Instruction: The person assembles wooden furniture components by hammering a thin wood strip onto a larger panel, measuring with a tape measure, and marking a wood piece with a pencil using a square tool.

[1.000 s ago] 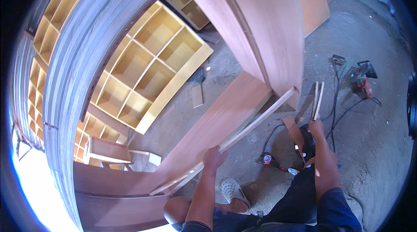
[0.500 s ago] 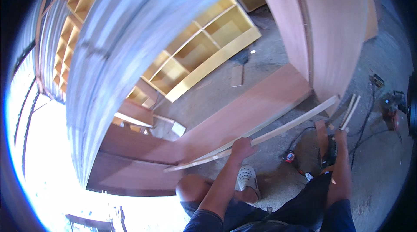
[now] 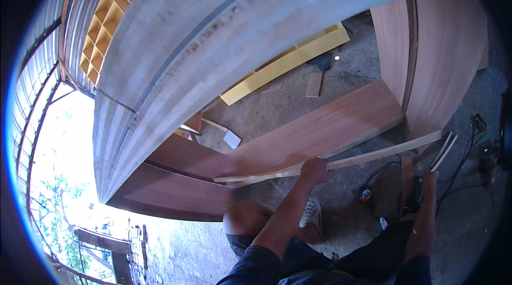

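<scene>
My left hand (image 3: 316,172) is closed around a long pale wooden strip (image 3: 384,151) near its middle. The strip lies slantwise along the near side of a brown wooden frame's lower board (image 3: 320,119), its left end over the frame's left board (image 3: 186,189). Over on the right, my right hand (image 3: 430,179) grips thin wooden strips (image 3: 444,151) that point up and away from me. Its fingers are partly hidden. A short brown board (image 3: 407,178) is just left of that hand.
A broad pale panel (image 3: 224,39) arches across the top. Behind it is a yellow shelf unit (image 3: 288,63). A tape measure (image 3: 365,194), dark cables (image 3: 453,178) and a small power tool (image 3: 486,159) lie on the floor at right. A small board (image 3: 313,85) lies inside the frame.
The view has shifted, so the top panel now covers more of the yellow shelf. My left hand and the long strip have shifted slightly relative to the frame. Both hands keep their holds.
</scene>
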{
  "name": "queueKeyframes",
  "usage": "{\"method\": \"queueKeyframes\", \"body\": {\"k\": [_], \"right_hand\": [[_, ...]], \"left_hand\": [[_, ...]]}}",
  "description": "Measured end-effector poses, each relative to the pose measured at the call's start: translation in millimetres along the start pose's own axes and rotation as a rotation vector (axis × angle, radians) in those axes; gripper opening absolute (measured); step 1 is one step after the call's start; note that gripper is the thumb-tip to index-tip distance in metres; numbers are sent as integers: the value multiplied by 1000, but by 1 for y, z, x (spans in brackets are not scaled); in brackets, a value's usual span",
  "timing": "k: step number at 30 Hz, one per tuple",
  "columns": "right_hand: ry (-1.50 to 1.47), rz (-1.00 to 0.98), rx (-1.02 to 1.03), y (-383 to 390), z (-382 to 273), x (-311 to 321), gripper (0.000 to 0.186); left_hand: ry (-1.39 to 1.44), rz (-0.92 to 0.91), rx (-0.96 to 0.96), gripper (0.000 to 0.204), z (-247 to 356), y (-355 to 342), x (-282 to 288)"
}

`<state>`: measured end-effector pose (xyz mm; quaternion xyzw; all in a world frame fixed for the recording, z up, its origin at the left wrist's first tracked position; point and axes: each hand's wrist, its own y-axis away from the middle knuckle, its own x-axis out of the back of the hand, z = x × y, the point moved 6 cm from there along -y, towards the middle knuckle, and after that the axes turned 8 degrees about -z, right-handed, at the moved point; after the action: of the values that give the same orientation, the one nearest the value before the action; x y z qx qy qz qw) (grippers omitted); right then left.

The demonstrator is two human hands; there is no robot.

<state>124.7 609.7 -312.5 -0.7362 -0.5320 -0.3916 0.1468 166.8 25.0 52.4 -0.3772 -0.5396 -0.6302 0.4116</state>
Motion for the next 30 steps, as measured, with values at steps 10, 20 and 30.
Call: {"method": "queueKeyframes", "body": {"k": [10,20,30], "right_hand": [[-95,81,9,0,-1,60,36],[-356,-36,-66,29,-20,27,36],[-239,-201,-147,98,-89,15,44]], "left_hand": [[45,-97,-79,54,19,-22,17],[129,-219,19,55,-16,-12,-4],[108,-150,25,55,-83,-12,-47]]}}
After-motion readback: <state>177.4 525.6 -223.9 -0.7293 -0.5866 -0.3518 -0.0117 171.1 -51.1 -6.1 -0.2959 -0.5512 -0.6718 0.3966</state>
